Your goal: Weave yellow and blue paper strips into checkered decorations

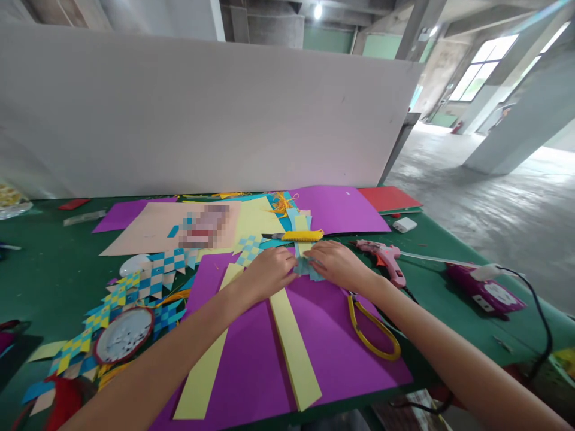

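My left hand [275, 268] and my right hand [338, 261] meet over the purple sheet [251, 359] with fingers bent in. Between them lie light blue paper strips [305, 269], pinched at either side by my fingertips. A pale yellow strip [302, 222] runs up from that spot, crossed by a yellow utility knife [299, 236] just beyond my fingers. Two long pale yellow paper strips, a left one [204, 365] and a right one [294, 353], stretch toward me. Yellow-handled scissors [372, 335] rest under my right forearm.
A pink glue gun [384, 254] and a purple box with a plugged-in cord [485, 290] stand right. Woven checkered paper pieces [108, 305] and a round dish of small eyes [124, 335] lie left. Beyond are coloured sheets [335, 209] and a white panel [202, 120].
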Motion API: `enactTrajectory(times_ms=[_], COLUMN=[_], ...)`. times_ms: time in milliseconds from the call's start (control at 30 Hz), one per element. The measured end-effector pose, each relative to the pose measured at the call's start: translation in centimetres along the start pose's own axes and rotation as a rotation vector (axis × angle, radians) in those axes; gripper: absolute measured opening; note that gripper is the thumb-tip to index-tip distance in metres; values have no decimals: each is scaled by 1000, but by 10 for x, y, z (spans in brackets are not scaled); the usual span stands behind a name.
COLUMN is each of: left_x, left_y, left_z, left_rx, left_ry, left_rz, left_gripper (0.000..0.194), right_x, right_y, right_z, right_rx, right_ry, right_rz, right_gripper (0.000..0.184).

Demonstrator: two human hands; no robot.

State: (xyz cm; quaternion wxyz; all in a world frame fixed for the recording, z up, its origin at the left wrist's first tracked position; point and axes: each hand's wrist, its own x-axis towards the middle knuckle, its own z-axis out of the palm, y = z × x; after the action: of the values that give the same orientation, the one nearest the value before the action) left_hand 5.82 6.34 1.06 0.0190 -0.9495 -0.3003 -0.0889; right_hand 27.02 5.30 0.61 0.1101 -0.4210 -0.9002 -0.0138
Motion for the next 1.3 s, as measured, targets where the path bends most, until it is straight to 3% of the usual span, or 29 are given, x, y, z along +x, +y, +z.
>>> enactTrajectory(times_ms=[167,333,467,600,733,967,1133,1300], left_x=[2,7,9,10,12,14,16,19], left_y=[0,-5,-7,-3,-2,-4,-3,-5], left_z=[2,4,4,4,4,3,1,8], left_rx=[60,157,94,-58,-117,-226,-304,-601], left_ry=[-1,-10,-1,54,116,188,215,285], left_rz=[33,90,74,-55,-162,-278,-312,-269], left_gripper=[21,14,17,19,22,27,27,28], right_x=[7,10,5,1,0,11,17,20], right_y=[10,16,14,5,-1,10,16,16], right_z=[-3,-6,-10,-17,-17,-12,-10,-7], right_rx=[146,240,217,228,215,352,460,445], right_ry=[89,133,36,-87,-107,-53,-61,-11], right_rz=[162,202,131,81,66,145,183,158], right_gripper=[32,37,43,59,73,30,32,24])
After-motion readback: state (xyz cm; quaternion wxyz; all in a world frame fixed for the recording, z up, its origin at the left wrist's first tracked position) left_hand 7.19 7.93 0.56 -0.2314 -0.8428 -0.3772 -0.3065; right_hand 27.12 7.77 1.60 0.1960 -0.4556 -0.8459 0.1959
